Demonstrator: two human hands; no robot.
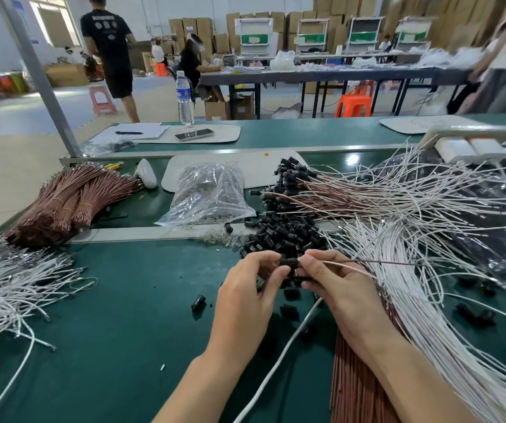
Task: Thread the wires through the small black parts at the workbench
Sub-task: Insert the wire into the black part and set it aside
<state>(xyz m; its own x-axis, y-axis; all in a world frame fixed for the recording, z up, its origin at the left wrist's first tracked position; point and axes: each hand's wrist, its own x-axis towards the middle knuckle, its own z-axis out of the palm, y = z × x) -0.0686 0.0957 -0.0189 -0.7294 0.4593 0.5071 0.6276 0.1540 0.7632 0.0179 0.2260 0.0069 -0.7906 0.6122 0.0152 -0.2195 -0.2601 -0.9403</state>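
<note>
My left hand point(250, 288) pinches a small black part point(289, 261) at its left end. My right hand point(335, 285) pinches a thin brown and white wire pair point(355, 265) at the part's right end; the wires trail off to the right. Just behind my fingers lies a heap of loose black parts point(285, 235). Further back, finished wires with black parts on them point(294, 181) fan out to the right. Loose white wires point(413, 270) and brown wires point(358, 386) lie under my right forearm.
A clear bag of small metal pieces point(207, 193) stands behind the heap. Bundled brown wires point(71, 199) lie at the left, white wires point(10, 285) nearer left. Stray black parts point(198, 301) dot the green mat point(117, 331). A water bottle point(184, 99) and people are beyond.
</note>
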